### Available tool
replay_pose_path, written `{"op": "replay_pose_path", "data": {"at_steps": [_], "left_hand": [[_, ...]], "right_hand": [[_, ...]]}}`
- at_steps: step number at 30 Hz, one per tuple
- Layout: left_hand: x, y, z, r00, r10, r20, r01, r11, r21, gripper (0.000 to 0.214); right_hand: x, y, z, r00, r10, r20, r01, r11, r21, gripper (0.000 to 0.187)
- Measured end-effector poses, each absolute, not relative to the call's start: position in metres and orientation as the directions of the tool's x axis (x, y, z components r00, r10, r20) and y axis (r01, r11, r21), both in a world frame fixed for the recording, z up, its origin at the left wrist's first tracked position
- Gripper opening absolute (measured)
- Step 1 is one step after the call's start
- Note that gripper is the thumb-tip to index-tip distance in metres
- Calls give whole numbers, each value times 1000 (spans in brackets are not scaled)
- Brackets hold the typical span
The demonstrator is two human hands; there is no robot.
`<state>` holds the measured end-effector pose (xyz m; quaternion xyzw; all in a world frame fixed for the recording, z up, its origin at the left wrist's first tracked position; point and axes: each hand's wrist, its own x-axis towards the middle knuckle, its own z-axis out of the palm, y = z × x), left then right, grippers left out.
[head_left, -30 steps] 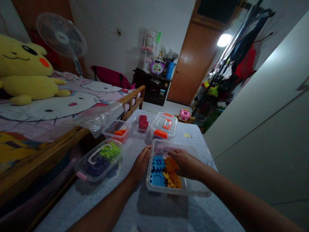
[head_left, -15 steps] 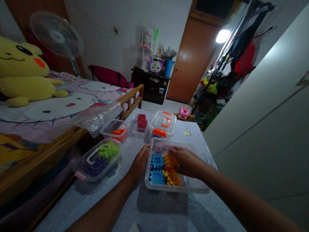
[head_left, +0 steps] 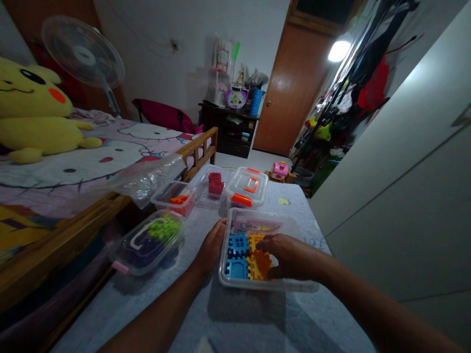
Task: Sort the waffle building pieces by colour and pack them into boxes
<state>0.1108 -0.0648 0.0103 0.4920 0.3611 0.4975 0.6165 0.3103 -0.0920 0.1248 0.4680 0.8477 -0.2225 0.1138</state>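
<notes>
A clear plastic box (head_left: 268,283) stands on the cloth-covered table, holding blue building blocks (head_left: 237,268) on its left and yellow building blocks (head_left: 254,267) beside them. My left hand (head_left: 212,245) grips the box's left wall, its fingertips partly out of sight. Inside the box, my right hand (head_left: 281,252) reaches from the right, with fingers and thumb curved around a yellow block. That block lies level with its neighbours, and part of it is hidden under the hand.
Left on the table is a lidded box (head_left: 147,245) with green and purple pieces. Behind it sit a box of orange pieces (head_left: 180,200), red blocks (head_left: 215,185) in a clear tray, and an orange-latched box (head_left: 247,189). The bed rail (head_left: 198,156) borders the left, a cabinet (head_left: 405,196) the right.
A yellow block that was tilted in the box now lies flat beside the blue ones. My right hand has shifted slightly, its fingers still at the yellow blocks. My left hand stays on the box.
</notes>
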Motion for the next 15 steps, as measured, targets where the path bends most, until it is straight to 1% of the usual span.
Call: {"op": "replay_pose_path", "data": {"at_steps": [4,7,12,15], "left_hand": [[111,-65,12,255,966,43,-280,31,960,42],[110,-65,16,249,967,53,-288,22,957,43],[110,-65,15,253,966,47,-285,28,958,41],[111,-65,12,253,967,33,-282,41,959,41]], "right_hand": [[307,-94,127,-565,737,-371,825,492,-278,50],[302,-95,126,-579,725,-372,815,528,-240,50],[298,-94,125,-607,700,-375,788,589,-176,45],[302,-90,129,-588,726,-358,804,574,-156,46]]}}
